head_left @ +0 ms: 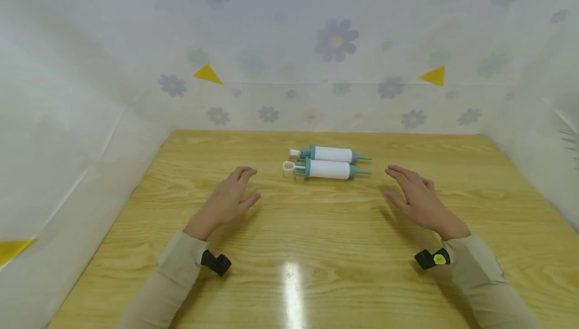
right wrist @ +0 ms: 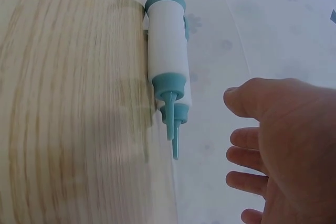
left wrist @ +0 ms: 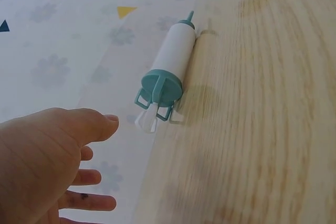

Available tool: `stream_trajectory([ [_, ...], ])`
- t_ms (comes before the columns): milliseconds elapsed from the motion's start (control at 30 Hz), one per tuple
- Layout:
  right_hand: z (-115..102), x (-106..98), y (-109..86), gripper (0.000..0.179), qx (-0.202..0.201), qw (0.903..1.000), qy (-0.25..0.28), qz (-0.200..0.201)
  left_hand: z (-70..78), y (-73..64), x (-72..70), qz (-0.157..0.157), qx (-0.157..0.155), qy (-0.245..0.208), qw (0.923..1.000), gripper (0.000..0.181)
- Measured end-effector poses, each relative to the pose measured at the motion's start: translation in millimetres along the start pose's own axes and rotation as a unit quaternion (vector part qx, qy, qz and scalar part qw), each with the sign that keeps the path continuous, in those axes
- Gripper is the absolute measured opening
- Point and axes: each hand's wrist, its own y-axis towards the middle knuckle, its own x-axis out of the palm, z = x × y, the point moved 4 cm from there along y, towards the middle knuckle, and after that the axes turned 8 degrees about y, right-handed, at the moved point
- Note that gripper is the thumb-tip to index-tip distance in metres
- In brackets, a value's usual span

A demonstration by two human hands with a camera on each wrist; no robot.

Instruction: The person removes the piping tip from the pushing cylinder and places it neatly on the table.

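Note:
Two syringe-like tubes with white barrels, teal ends and thin teal nozzles lie side by side on the wooden table. The nearer tube (head_left: 329, 169) and the farther tube (head_left: 332, 154) both point their nozzles right; white pull loops stick out on the left. My left hand (head_left: 226, 199) hovers left of the loops, fingers extended, touching nothing. Off the nozzle end, my right hand (head_left: 418, 199) is also raised, its fingers loosely extended and holding nothing. The right wrist view shows the nearer tube (right wrist: 168, 43) partly hiding the farther one.
The wooden table (head_left: 316, 238) reaches back to a flower-patterned sheet (head_left: 280, 32), which also hangs along both sides. Yellow triangles (head_left: 208, 74) are stuck on the sheet. Each wrist carries a small black camera (head_left: 218, 262).

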Motion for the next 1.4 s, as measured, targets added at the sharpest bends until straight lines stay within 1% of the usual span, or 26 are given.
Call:
stream_trajectory([
  [167,0,2,-0.3,0.054,0.006,1.0,0.003,-0.001,0.9,3.3,-0.5,0.01,0.011,0.0,0.9999,0.058],
  [367,-1,4,7.3,0.055,0.008,1.0,-0.001,-0.001,-3.3,4.1,0.8,-0.007,-0.003,-0.02,0.9998,0.059],
  [567,-4,10,18.3,0.054,0.007,0.9998,0.008,-0.014,-5.3,4.4,0.9,-0.006,0.0,-0.026,0.9997,0.058],
  [633,-5,12,20.4,0.054,0.004,0.9997,0.011,-0.019,-5.1,4.9,2.5,-0.015,-0.005,-0.04,0.9991,0.058],
  [767,-8,15,23.4,0.052,-0.006,0.9997,0.011,-0.02,-2.2,7.4,5.4,-0.035,-0.018,-0.082,0.9958,0.058],
  [867,-9,17,25.2,0.052,-0.012,0.9997,0.005,-0.021,1.3,9.8,5.5,-0.037,-0.018,-0.099,0.9943,0.058],
  [1067,-10,22,28.0,0.05,-0.018,0.9996,0.004,-0.022,4.9,16.1,6.1,-0.031,-0.003,-0.086,0.9958,0.057],
  [1233,-10,22,34.7,0.05,-0.026,0.9996,-0.003,-0.014,6.9,26.1,2.1,-0.02,0.008,-0.066,0.9976,0.056],
  [1400,-7,21,35.6,0.049,-0.015,0.9996,-0.01,-0.022,11.9,36.6,0.8,-0.037,0.013,-0.058,0.9976,0.057],
])
